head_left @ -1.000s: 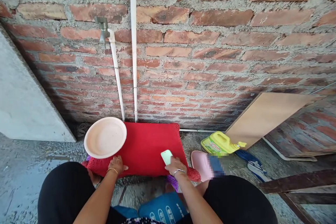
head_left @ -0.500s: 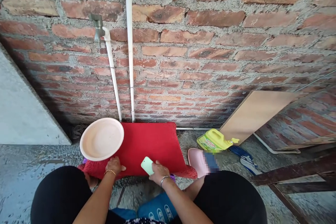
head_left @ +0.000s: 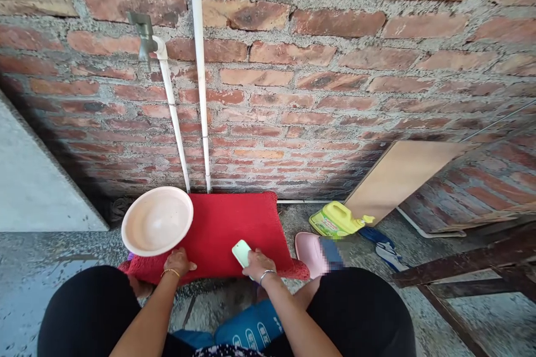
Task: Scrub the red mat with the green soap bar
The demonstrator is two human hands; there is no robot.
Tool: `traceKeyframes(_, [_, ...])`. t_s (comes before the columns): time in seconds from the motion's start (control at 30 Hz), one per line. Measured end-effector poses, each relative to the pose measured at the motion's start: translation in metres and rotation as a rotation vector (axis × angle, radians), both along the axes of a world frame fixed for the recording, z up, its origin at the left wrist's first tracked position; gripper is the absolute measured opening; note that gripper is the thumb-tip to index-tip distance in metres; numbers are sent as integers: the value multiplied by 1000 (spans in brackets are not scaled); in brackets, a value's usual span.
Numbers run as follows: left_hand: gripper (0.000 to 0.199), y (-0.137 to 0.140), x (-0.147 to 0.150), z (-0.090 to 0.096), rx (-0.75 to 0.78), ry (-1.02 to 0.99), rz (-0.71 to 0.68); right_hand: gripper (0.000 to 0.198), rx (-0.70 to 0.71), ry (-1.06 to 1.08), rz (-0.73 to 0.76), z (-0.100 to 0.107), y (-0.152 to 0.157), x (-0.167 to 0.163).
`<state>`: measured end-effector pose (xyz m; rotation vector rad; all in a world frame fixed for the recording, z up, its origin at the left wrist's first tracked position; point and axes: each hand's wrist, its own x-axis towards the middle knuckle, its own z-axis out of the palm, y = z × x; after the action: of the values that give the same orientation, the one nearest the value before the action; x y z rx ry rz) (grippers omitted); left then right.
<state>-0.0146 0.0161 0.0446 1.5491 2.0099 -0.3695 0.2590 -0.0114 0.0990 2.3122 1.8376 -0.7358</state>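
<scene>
A red mat (head_left: pixel 238 220) with a shaggy edge is spread in front of me, drooping at its near side over a support that is mostly hidden. At its near left edge my left hand (head_left: pixel 179 262) is closed on the mat, the thumb pointing right. My right hand (head_left: pixel 260 263) grips a pale green scrub brush (head_left: pixel 241 252), flat-backed with a small hole at its end; its underside against the mat cannot be seen. A pale pink basin (head_left: pixel 158 220) rests on the mat's left end, just beyond my left hand.
A brick wall (head_left: pixel 268 100) rises behind, with a tap (head_left: pixel 143 36) and white pipes (head_left: pixel 201 95). Right of the mat are a yellow jug (head_left: pixel 337 218), a pink slipper (head_left: pixel 309 251), a leaning board (head_left: pixel 402 173), blue flip-flops (head_left: pixel 389 254) and a dark wooden frame (head_left: pixel 456 262).
My right hand has moved the brush slightly right and toward the far side of the mat. My left hand stays at the near edge. The whole view has shifted a little.
</scene>
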Motion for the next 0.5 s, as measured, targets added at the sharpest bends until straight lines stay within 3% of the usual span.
traceKeyframes(0.1, [57, 0, 1, 6, -20, 6, 7, 42, -101, -4, -4, -3, 3, 2])
traceKeyframes(0.33, [56, 1, 3, 13, -27, -5, -3, 42, -246, -159, -167, 21, 5, 74])
traceKeyframes(0.4, [56, 0, 3, 13, -26, -9, 2, 39, -225, -141, -131, 23, 7, 66])
traceKeyframes(0.5, [56, -1, 4, 14, -9, -5, 0, 37, -167, -66, 4, 15, 11, 29])
